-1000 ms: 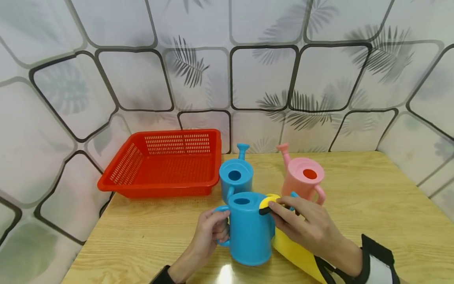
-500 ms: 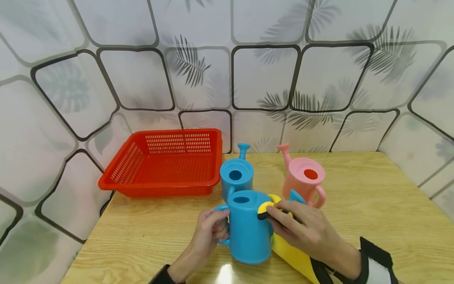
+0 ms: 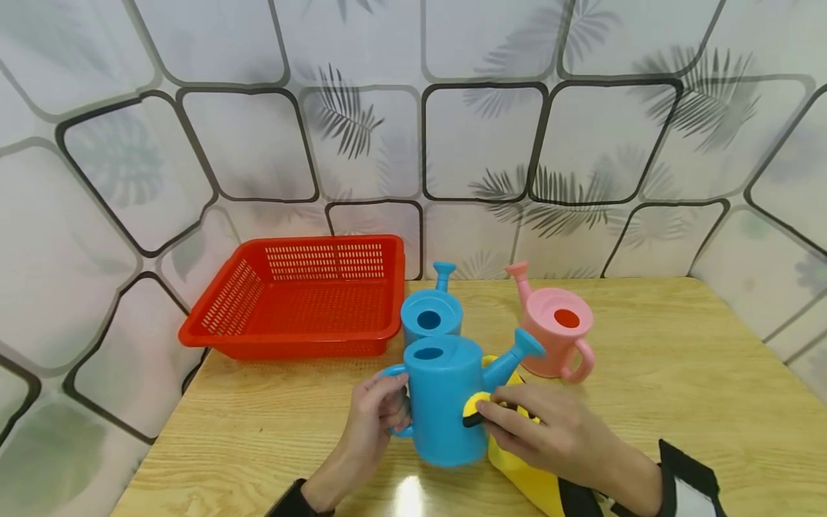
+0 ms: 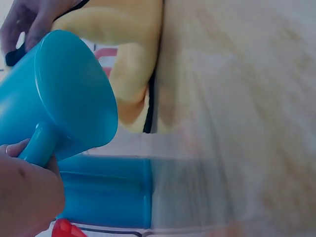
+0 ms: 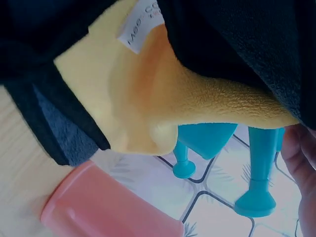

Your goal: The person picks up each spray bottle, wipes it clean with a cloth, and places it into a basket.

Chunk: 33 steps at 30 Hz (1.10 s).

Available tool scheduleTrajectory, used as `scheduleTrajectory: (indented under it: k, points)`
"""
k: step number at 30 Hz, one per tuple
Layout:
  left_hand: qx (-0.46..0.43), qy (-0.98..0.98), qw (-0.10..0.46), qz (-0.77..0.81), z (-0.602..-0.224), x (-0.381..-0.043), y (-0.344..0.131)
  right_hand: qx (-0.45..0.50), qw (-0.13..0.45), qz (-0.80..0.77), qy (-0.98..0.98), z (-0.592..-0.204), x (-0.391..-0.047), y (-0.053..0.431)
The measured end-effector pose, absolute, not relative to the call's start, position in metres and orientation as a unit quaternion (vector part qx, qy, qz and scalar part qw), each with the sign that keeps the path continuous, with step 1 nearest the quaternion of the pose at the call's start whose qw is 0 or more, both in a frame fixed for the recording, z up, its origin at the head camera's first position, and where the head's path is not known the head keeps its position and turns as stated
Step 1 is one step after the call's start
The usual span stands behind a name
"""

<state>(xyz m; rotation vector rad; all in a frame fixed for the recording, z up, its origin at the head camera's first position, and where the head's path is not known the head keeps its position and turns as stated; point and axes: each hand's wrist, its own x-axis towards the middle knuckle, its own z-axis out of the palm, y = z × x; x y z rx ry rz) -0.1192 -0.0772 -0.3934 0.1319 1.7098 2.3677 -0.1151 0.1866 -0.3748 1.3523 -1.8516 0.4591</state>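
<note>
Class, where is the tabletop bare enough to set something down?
Bare: right of the pink watering can, and between the red basket and the left hand. Crowded: around the blue watering cans, yellow fabric and right hand.

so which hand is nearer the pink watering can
Right. The right hand is in front of the pink watering can, pinching a yellow cloth; the left hand is farther off to the left, gripping the handle of the front blue can.

an indoor nook, home-like though the exact room type cannot be told, shown by a pale wood-grain tabletop (image 3: 678, 373) closed in at back and sides by a white leaf-printed wall covering (image 3: 481, 143), plus household plasticware: red basket (image 3: 297, 346), held blue watering can (image 3: 442, 431).
</note>
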Motion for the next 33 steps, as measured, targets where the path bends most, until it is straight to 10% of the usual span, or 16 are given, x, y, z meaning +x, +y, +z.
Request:
scheduleTrajectory:
  k: [33]
  points:
    - [0.106,0.548,0.068,0.827,-0.384,-0.124,-0.094,0.542,0.331,0.166,-0.754,-0.385,-0.107,0.193]
